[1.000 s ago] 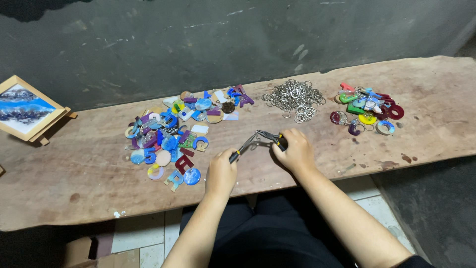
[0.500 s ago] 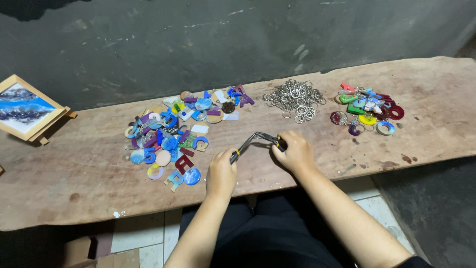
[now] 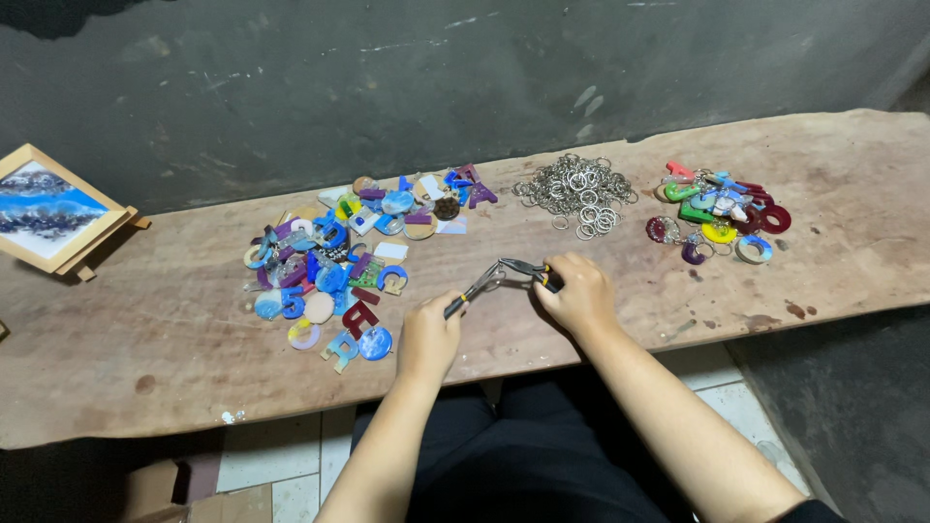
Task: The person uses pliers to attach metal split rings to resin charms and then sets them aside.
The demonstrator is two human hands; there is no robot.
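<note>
A rough wooden worktop (image 3: 145, 339) stands against a dark wall (image 3: 387, 77). Left hand (image 3: 429, 339) and right hand (image 3: 579, 293) each grasp pliers; key rings (image 3: 576, 192) lie at twelve o'clock.

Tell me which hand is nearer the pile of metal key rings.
Right. The right hand sits just below the pile of metal key rings, holding pliers. The left hand is lower and further left, nearer the loose coloured charms.

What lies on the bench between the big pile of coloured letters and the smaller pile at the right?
A heap of metal key rings, shown in the head view.
</note>
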